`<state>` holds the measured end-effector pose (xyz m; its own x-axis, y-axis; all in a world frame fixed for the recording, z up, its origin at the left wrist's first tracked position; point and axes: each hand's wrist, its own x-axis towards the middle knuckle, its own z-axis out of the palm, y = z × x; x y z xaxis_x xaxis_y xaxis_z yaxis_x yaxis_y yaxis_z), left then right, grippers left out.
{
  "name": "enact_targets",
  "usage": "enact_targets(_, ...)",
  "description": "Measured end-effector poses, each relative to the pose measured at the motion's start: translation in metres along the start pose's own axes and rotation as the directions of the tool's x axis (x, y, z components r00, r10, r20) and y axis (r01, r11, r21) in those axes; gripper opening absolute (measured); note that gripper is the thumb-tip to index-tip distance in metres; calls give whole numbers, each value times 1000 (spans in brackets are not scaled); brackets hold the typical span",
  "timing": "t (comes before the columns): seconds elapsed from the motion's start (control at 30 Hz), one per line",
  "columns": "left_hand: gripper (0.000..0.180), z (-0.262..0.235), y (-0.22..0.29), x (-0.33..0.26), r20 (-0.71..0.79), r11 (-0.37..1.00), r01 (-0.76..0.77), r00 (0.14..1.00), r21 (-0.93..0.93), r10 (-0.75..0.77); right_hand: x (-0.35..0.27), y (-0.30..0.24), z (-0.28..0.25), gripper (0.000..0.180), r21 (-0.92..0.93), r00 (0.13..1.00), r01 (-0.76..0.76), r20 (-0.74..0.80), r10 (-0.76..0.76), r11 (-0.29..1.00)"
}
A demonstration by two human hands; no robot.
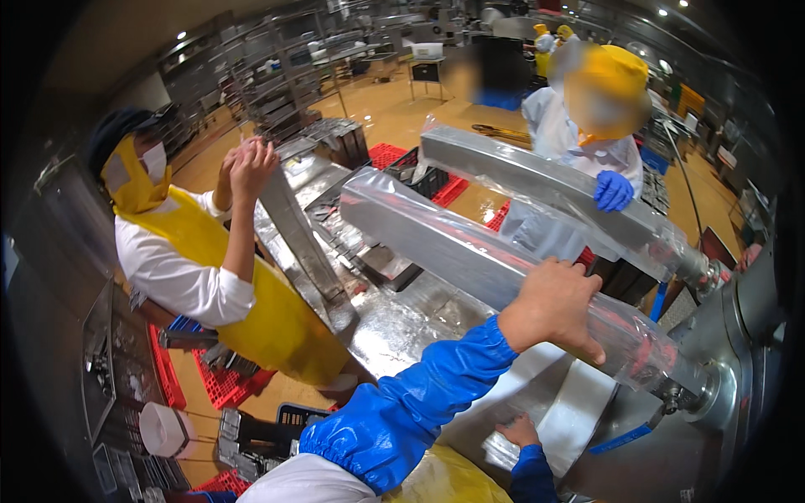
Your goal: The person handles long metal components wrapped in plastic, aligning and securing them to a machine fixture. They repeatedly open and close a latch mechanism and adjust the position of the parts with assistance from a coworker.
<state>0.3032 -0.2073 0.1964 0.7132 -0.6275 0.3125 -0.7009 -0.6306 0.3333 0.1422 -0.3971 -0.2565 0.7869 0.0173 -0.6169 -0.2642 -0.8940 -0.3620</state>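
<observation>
A long square metal tube (pixel 444 239), sleeved in transparent plastic film, slopes from the machine's outlet toward the far left. My left hand (pixel 553 306), in a blue sleeve, wraps over its near part, fingers on top and thumb on the near side. Lower down, my right hand (pixel 520 429) is closed at a shiny crumpled piece of plastic film (pixel 501 451), beside a white sheet-like stack (pixel 579 411). A metal outlet pipe with a valve (pixel 708 390) meets the tube's right end; a blue valve handle (pixel 620 439) hangs below.
Across from me, a co-worker's blue-gloved hand (pixel 614 191) rests on a second film-covered tube (pixel 537 180). At left, a co-worker in a yellow apron (pixel 285 323) holds an upright metal mould (pixel 298 230) on the steel table (pixel 377 344). Red crates (pixel 226 381) stand on the floor.
</observation>
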Motion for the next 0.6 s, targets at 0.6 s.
enact_targets(0.6,93,0,7,-3,27,999,36,999,35,-37,-2,1,7,96,-68,999,-35,14,36,997)
